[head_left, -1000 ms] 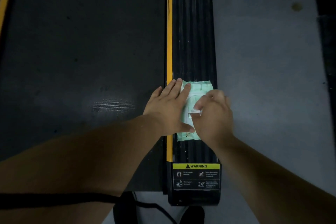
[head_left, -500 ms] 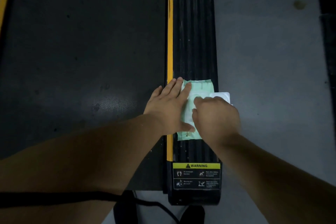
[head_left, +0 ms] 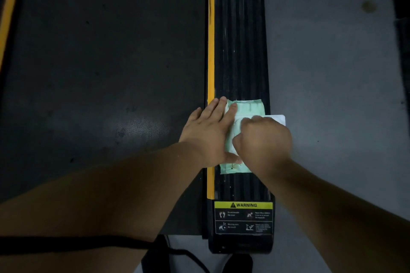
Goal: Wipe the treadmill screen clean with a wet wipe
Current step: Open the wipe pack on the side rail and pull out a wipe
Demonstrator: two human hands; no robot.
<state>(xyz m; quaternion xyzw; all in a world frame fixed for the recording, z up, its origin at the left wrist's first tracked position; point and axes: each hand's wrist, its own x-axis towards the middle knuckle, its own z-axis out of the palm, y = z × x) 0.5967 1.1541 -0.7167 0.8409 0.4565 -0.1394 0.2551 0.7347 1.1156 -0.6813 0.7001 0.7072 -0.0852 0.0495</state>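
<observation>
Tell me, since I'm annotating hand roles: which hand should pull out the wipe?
Probably the right hand: it sits over the wipe pack beside the opened white flap, while the left hand presses the pack flat.

1. My left hand (head_left: pixel 210 131) lies flat, palm down, its fingers (head_left: pixel 218 106) straight and held close together.
2. My right hand (head_left: pixel 264 139) is curled into a loose fist, knuckles up, just beside the left.
3. Both forearms are bare.

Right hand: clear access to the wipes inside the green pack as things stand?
Probably yes. The right hand is already on the green wipe pack, whose white flap is peeled to the right; the left hand only pins the pack's left edge. The opening itself is hidden.
</observation>
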